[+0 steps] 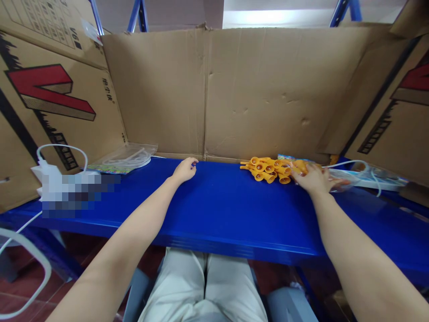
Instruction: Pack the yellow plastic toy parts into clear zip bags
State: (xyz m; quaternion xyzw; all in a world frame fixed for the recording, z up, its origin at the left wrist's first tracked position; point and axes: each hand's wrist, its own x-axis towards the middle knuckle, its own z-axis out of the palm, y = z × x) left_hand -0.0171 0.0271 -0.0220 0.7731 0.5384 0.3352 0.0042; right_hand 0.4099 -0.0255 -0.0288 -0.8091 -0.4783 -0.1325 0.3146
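On the right half of the blue table lies a bunch of orange toy-like pieces with flared, trumpet-shaped ends, their openings turned towards me. My right hand reaches over the right end of this bunch, thumb stretched to the left against the pieces and fingers curved over them. Part of its grip is hidden behind the hand. Clear plastic film shows beside and under it. My left hand hovers at or rests near the back of the table, fingers loosely bent, thumb apart, holding nothing.
Cardboard panels wall the blue table at the back and sides. Clear plastic bags lie at the back left, near a white device with a cable. A white power strip and cable lie at the right.
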